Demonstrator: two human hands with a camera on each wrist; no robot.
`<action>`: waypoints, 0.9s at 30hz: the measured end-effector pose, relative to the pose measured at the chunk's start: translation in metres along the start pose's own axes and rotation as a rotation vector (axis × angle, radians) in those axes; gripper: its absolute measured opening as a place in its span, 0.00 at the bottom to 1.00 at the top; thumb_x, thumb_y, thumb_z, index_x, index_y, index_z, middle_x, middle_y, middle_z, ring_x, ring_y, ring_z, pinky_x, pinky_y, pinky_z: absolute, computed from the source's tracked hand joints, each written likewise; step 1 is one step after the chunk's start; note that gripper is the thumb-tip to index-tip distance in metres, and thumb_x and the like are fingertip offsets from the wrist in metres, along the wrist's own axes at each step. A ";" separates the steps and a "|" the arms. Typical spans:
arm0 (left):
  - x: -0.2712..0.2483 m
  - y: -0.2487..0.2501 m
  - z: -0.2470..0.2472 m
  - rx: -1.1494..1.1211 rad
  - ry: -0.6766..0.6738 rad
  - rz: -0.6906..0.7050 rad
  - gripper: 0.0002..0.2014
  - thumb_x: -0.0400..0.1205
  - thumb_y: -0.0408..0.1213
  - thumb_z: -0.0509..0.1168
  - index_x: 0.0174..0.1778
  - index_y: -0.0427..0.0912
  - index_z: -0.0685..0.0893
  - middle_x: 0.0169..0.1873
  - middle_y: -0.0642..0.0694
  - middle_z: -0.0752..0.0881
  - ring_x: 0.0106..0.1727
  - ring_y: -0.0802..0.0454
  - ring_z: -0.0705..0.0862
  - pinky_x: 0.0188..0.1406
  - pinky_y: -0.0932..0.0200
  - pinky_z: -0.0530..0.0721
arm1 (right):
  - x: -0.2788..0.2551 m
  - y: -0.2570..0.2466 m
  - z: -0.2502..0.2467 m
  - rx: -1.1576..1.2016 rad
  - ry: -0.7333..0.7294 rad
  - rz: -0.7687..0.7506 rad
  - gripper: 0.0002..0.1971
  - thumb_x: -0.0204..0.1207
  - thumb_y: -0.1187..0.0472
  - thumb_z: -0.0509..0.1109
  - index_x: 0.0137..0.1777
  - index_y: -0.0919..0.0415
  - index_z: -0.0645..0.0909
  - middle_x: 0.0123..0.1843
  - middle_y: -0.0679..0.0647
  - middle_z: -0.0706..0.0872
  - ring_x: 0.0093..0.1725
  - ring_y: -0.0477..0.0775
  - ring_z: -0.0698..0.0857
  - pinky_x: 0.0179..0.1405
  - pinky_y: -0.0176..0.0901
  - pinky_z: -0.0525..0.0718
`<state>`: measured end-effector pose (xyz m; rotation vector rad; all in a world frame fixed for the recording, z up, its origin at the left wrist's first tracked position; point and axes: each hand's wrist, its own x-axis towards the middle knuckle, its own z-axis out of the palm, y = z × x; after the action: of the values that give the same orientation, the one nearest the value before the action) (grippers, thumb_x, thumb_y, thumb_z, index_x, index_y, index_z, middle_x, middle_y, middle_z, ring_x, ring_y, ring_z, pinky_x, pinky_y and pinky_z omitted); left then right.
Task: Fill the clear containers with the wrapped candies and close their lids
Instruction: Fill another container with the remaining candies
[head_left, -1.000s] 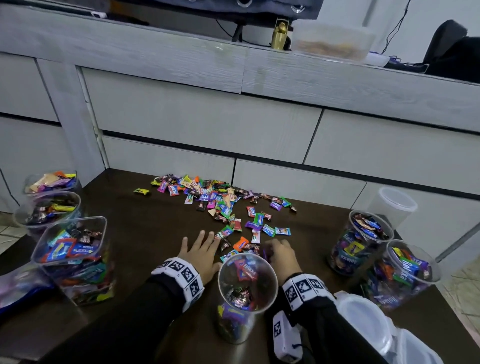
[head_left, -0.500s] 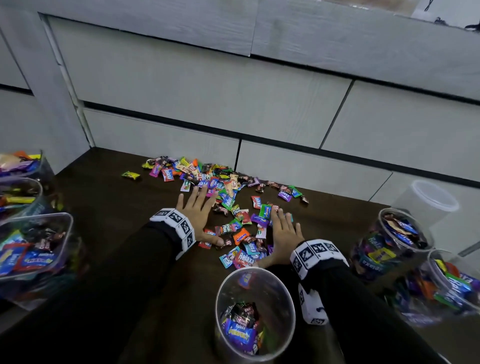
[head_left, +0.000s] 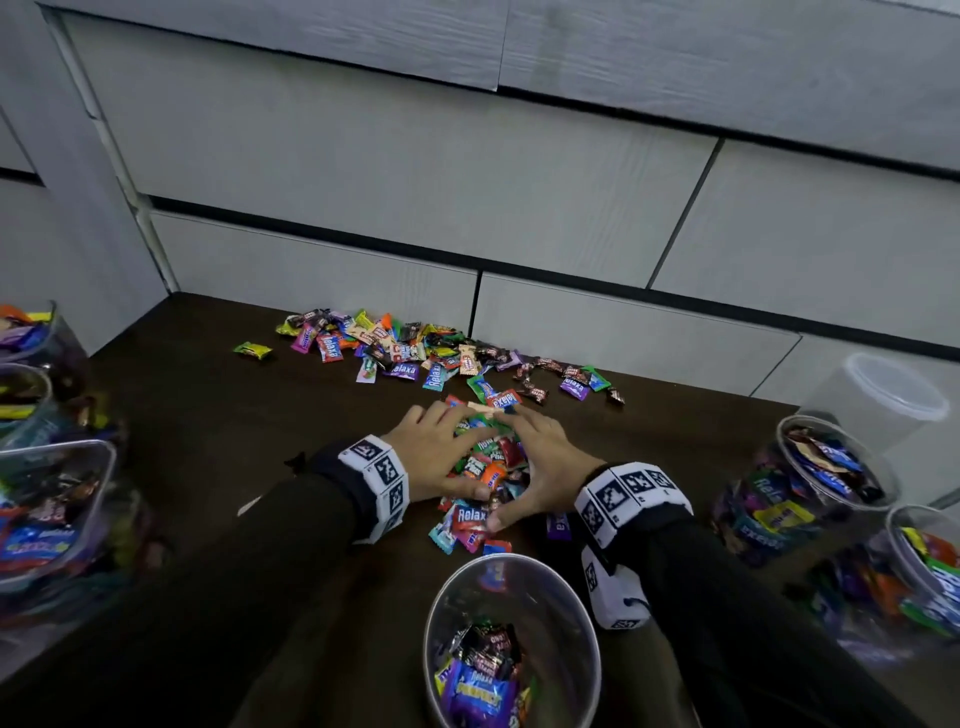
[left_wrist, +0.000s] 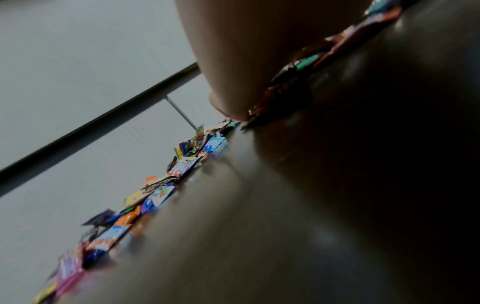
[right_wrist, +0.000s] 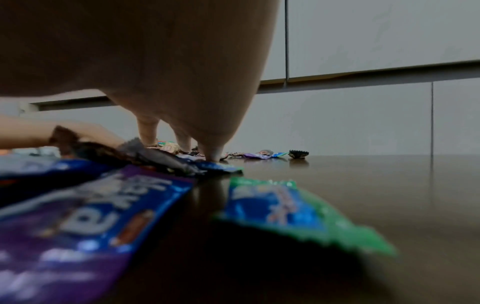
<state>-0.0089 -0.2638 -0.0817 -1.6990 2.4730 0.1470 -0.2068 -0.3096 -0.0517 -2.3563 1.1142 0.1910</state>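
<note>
While two hands (head_left: 485, 467) cup one candy heap (head_left: 483, 467), fingers flat, six containers (head_left: 511, 639), one lidded.

Head view looks down from above; wrist views skim the table (head_left: 208, 441), sharing the candies (head_left: 483, 467).

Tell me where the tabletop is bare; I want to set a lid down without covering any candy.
Bare table lies left of the left hand, between the stray green candy and the left containers. Another bare patch sits between the right hand and the right jars. Crowded: the candy pile by the wall and the heap between both hands.
</note>
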 end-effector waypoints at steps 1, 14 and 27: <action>-0.004 0.000 -0.001 -0.038 -0.006 0.012 0.61 0.58 0.84 0.25 0.86 0.55 0.50 0.83 0.44 0.57 0.79 0.43 0.60 0.71 0.44 0.63 | -0.004 -0.003 0.002 0.011 -0.015 0.004 0.67 0.52 0.35 0.83 0.84 0.48 0.43 0.85 0.50 0.40 0.84 0.58 0.39 0.82 0.63 0.49; -0.030 0.019 0.007 0.075 0.121 -0.004 0.42 0.78 0.71 0.53 0.81 0.44 0.62 0.76 0.43 0.66 0.72 0.45 0.68 0.65 0.52 0.69 | -0.019 -0.027 0.037 -0.416 0.188 -0.083 0.45 0.70 0.29 0.63 0.78 0.59 0.60 0.72 0.58 0.68 0.68 0.60 0.68 0.65 0.55 0.72; -0.045 0.035 -0.024 -0.132 -0.140 -0.146 0.23 0.86 0.41 0.63 0.74 0.40 0.63 0.69 0.39 0.71 0.64 0.39 0.80 0.59 0.43 0.82 | -0.043 -0.012 0.006 -0.101 0.089 0.073 0.19 0.74 0.66 0.70 0.65 0.60 0.78 0.62 0.63 0.80 0.63 0.61 0.80 0.59 0.46 0.78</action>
<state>-0.0272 -0.2141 -0.0500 -1.8446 2.2759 0.4071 -0.2256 -0.2708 -0.0373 -2.4350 1.2607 0.1738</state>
